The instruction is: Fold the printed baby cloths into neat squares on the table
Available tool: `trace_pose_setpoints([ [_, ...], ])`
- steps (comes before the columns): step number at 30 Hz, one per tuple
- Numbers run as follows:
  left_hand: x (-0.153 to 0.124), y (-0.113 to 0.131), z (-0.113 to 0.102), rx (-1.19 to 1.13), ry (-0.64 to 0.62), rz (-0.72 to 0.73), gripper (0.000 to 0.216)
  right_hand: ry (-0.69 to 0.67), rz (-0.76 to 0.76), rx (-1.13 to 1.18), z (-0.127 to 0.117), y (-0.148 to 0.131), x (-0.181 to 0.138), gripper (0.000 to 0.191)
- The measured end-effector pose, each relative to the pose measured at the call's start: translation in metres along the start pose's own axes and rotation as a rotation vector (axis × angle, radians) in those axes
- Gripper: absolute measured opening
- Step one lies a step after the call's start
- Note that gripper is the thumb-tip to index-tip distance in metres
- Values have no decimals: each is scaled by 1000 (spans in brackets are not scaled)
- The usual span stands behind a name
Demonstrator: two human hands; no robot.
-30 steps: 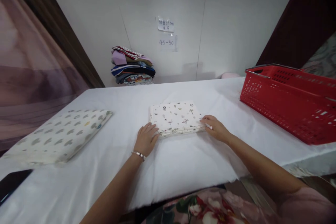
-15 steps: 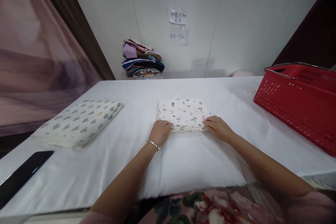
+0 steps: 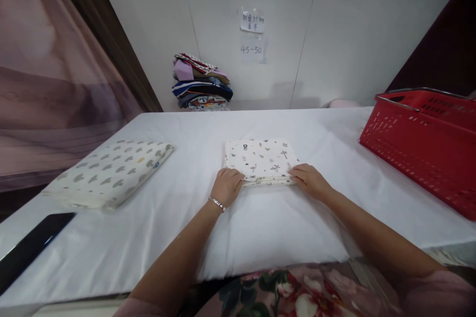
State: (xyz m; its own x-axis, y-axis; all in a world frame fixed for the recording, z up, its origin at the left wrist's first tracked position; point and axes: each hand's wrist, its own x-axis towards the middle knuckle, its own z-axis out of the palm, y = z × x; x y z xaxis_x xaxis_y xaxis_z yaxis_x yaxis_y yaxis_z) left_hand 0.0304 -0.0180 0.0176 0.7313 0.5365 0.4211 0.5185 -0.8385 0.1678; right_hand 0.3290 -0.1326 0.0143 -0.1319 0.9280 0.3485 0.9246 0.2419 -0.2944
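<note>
While both hands rest at the near corners of the folded cloth, the rest of the white-covered bench carries little: a cushion-like pad with grey leaf shapes lies well off to the left, a dark flat slab pokes in at the near left edge, and a red plastic basket stands well to the right. Behind, against the pale wall, sits a stack of folded clothes, and above it two paper notes, the lower reading 45-50. Nothing lies between the hands and the cloth. Against the picture from half a second back, almost nothing has changed; hands, cloth and basket sit where they were. The cloth is a neat square in the middle of the bench, cream with small scattered prints of plants and creatures, its layered edges showing along the near side. The left hand, a thin bracelet on its wrist, has its fingers curled down onto the near left corner; the right hand has its fingers bent over the near right corner, pressing rather than clearly pinching.
</note>
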Motion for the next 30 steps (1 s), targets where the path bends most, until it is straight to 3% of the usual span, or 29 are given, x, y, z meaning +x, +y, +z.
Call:
trace_pose_setpoints([
  [10, -5, 1, 1, -5, 8, 22, 21, 50, -11, -3, 3, 3, -6, 30],
  [16, -2, 1, 3, -2, -7, -18, 19, 20, -21, -33, 0, -1, -4, 30],
  [24, 1, -4, 0, 14, -56, 54, 19, -44, -78, -56, -3, -2, -5, 39],
  [30, 4, -4, 4, 79, -20, 69, 23, -69, -84, -162, -1, -4, 0, 43],
])
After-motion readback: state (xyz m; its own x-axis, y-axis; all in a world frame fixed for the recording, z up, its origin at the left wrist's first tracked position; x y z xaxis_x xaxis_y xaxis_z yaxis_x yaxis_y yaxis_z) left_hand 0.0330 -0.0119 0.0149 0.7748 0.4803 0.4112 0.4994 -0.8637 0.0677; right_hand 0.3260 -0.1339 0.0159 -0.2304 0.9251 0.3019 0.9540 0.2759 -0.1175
